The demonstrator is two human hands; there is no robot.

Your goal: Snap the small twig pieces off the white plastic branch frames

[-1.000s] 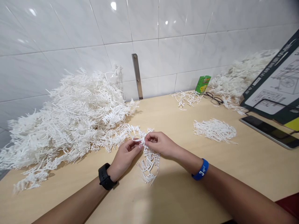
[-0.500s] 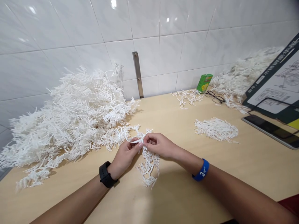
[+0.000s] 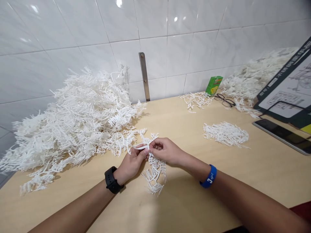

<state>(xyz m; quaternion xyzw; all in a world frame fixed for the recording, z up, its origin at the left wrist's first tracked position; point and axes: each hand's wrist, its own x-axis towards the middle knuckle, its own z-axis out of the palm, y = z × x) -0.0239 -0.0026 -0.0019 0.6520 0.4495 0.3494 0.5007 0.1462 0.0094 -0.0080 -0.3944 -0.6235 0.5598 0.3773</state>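
Note:
Between my two hands is a white branching plastic piece [image 3: 155, 176] with many thin prongs; its lower part hangs toward me over the table. My left hand [image 3: 132, 165], with a black watch at the wrist, pinches its upper stem between thumb and fingers. Right beside it, my right hand [image 3: 167, 151] pinches the same piece with thumb and forefinger, a blue band on that wrist. The fingertips almost meet and partly hide the stem. Just left of my hands rises a big heap of similar white branching pieces [image 3: 89, 113].
On the wooden table [image 3: 189, 200], a flat pile of small white prongs [image 3: 225, 134] lies right. Behind are bare white stems [image 3: 196, 99], a green box [image 3: 214, 86], glasses [image 3: 225, 100] and another white heap [image 3: 259, 74]. A phone [image 3: 284, 136] and printed board [image 3: 286, 87] stand far right.
Both hands stay almost in the same place with the white piece between them. The whole view has shifted very slightly; little else differs.

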